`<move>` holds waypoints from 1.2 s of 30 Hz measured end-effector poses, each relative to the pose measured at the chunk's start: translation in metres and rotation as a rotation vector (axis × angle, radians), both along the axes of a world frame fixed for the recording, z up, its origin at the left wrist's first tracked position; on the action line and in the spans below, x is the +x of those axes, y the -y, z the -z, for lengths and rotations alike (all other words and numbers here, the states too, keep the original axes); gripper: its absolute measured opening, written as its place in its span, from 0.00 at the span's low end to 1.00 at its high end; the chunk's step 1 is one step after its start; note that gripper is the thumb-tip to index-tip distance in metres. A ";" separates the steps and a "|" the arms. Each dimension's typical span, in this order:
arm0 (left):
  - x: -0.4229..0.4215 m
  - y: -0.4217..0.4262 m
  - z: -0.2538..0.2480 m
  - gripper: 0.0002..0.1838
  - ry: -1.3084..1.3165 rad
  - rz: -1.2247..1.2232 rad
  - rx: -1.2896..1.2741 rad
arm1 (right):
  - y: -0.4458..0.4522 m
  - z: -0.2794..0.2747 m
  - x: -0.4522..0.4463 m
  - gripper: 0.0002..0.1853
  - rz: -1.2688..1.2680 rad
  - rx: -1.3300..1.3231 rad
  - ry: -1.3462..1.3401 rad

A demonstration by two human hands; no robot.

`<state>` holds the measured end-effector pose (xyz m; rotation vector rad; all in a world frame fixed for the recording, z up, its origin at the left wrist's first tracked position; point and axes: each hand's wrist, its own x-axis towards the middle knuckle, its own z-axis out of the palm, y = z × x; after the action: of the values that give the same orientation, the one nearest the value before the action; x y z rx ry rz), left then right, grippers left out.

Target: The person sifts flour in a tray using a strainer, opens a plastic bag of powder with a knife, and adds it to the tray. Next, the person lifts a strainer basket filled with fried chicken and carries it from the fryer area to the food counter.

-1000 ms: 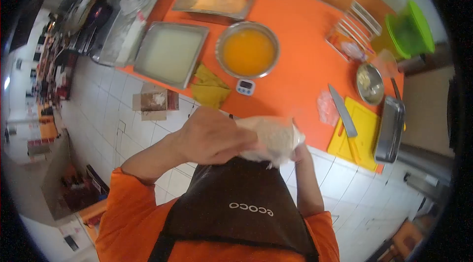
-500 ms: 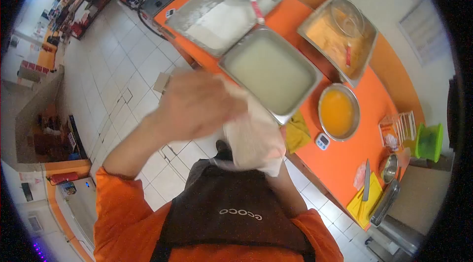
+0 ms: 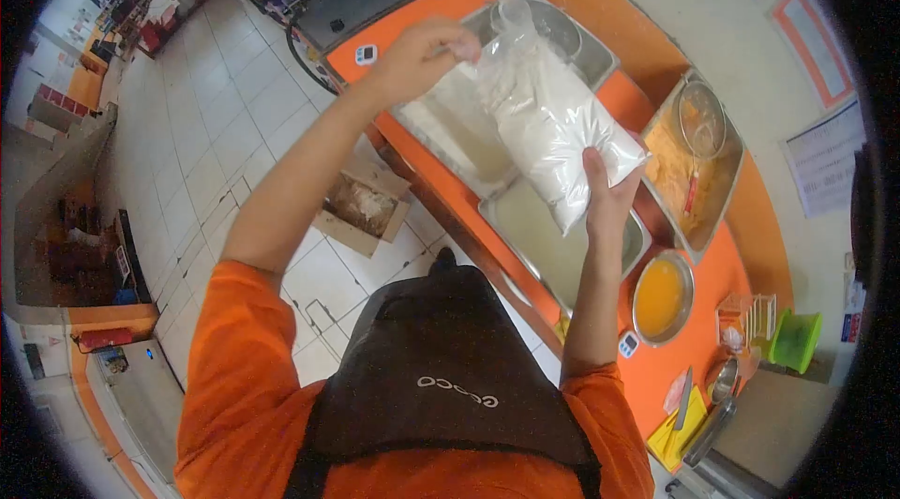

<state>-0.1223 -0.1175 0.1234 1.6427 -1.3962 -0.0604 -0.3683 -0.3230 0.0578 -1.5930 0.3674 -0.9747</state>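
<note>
A clear plastic bag of white powder point(image 3: 553, 114) is held tilted over the metal tray of white powder point(image 3: 455, 128). My left hand point(image 3: 427, 53) pinches the bag's upper left end, where the plastic is loose. The bag's lower right end rests in my right hand point(image 3: 614, 185), with the thumb on its near face. Beneath the bag and my right forearm is a metal tray of pale liquid point(image 3: 539, 241). Part of a round strainer point(image 3: 558, 30) shows behind the bag in the powder tray.
To the right are a tray of orange crumbs point(image 3: 670, 161) with a strainer, a bowl of orange liquid point(image 3: 659, 297) and a timer point(image 3: 628, 343). A knife point(image 3: 684, 396) lies by a yellow board point(image 3: 677, 433). An open cardboard box point(image 3: 361, 208) sits on the floor.
The bag has risen from near the apron to over the trays, with both hands on it. My left hand has moved up and forward. The view has swung left.
</note>
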 end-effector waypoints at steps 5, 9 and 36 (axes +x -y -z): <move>0.043 0.001 0.063 0.11 -0.131 -0.191 -0.069 | 0.009 -0.026 0.056 0.28 -0.009 -0.035 -0.048; 0.056 -0.001 0.096 0.08 -0.035 -0.227 -0.017 | -0.003 -0.048 0.080 0.25 0.033 -0.329 -0.158; 0.116 0.022 0.126 0.12 0.392 -0.069 0.277 | -0.012 -0.038 0.121 0.15 0.107 -0.625 -0.285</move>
<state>-0.0067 -0.1393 -0.0029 2.0095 -1.6794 0.1195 -0.2471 -0.3106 0.0961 -2.3136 0.3641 -1.0003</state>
